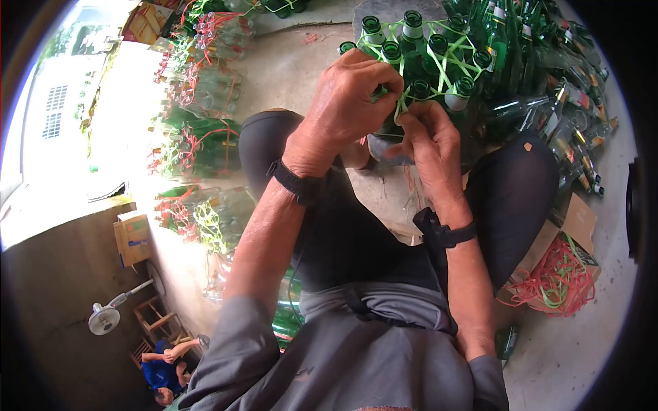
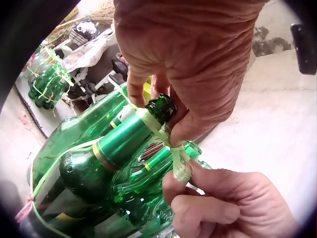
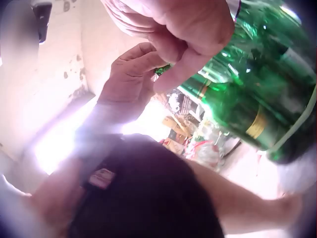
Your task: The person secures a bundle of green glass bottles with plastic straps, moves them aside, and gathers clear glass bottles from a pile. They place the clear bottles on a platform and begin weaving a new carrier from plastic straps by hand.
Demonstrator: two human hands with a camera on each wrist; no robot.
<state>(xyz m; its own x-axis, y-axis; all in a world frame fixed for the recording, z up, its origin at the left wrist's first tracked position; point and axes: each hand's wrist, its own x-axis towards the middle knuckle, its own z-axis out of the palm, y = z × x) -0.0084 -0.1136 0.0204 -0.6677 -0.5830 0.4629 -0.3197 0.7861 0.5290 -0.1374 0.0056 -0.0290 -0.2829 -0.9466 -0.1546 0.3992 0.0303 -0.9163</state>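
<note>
A bundle of green glass bottles (image 1: pixel 437 45) stands upright between the person's knees, light green plastic strap (image 1: pixel 442 63) criss-crossing around the necks. At the near side of the bundle, the left hand (image 1: pixel 353 99) curls its fingers by one bottle's neck and pinches the strap there. Just beside it, the right hand (image 1: pixel 433 137) pinches a bunched piece of strap between thumb and forefinger. The left wrist view shows a strap knot (image 2: pixel 176 151) between the hands, close under the bottle's dark mouth (image 2: pixel 162 107). Another strap circles the bottles' bodies lower down.
Loose green and clear bottles (image 1: pixel 541 75) are piled at the right. A carton of red and green straps (image 1: pixel 558 277) sits by the right knee. Tied bottle bundles (image 1: pixel 205 137) line the left side. Farther back are a fan (image 1: pixel 104 319) and a seated person (image 1: pixel 163 370).
</note>
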